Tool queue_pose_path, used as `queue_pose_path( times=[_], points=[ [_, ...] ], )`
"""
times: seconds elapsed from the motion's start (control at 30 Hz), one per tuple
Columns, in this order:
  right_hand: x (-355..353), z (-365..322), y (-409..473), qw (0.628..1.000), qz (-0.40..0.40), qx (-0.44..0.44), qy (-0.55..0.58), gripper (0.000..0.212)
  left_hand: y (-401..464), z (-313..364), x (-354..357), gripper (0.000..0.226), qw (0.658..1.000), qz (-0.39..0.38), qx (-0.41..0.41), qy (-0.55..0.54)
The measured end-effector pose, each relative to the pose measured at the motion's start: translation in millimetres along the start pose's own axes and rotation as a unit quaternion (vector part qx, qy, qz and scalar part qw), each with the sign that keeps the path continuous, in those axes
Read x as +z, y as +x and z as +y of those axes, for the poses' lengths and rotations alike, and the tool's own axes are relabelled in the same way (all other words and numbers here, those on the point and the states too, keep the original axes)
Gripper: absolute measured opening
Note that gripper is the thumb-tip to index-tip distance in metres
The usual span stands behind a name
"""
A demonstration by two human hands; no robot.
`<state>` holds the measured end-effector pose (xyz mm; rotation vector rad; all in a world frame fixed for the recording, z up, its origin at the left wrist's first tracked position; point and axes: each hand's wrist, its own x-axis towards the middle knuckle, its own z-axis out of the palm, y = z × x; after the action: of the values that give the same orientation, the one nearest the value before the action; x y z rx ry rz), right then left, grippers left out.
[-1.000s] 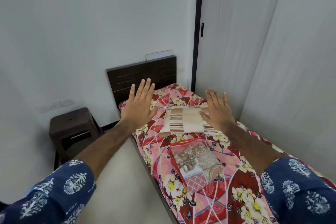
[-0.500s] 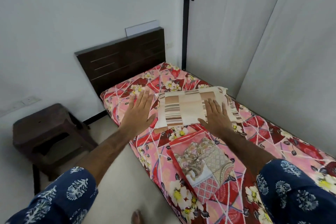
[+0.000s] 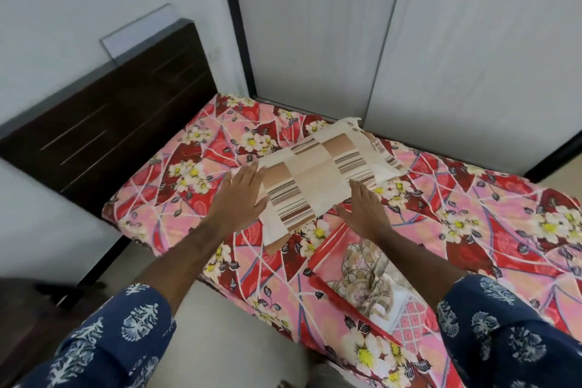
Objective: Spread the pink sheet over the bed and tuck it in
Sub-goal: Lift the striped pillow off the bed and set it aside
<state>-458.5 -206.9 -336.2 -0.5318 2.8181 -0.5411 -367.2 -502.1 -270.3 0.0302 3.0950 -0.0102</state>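
With both the left hand (image 3: 238,198) and right hand (image 3: 362,209) flat-fingered at the striped pillow (image 3: 321,179), the pink sheet (image 3: 409,217) covering the bed looks light, limp and best gripped at its hanging edge

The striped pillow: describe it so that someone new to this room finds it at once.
Start at the dark wooden headboard and come down the bed, which wears a pink and red floral sheet. The striped pillow lies across it, between the left hand and the right hand. Cream with brown stripes and blocks, it alone bears no flowers.
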Motion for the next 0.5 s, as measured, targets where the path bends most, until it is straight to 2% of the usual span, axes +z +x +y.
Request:
queue_pose_path(
  times=[0.2, 0.3, 0.37, 0.43, 0.5],
  points=[
    [35, 1, 49, 0.974, -0.032, 0.138, 0.179, 0.082, 80, -34, 29, 0.067, 0.998, -0.044, 0.048, -0.012],
    [79, 24, 95, 0.933, -0.028, 0.214, 0.289, 0.102, 125, -48, 48, 0.067, 0.995, -0.072, 0.061, -0.025],
    [152, 72, 138, 0.896, -0.040, 0.272, 0.350, 0.117, 158, -58, 65, 0.066, 0.991, -0.106, 0.065, -0.041],
    [169, 76, 156, 0.859, -0.052, 0.306, 0.408, 0.111, 192, -69, 92, 0.065, 0.988, -0.133, 0.073, -0.041],
    [139, 49, 161, 0.833, -0.030, 0.342, 0.435, 0.092, 217, -78, 119, 0.065, 0.984, -0.159, 0.071, -0.043]
  ],
)
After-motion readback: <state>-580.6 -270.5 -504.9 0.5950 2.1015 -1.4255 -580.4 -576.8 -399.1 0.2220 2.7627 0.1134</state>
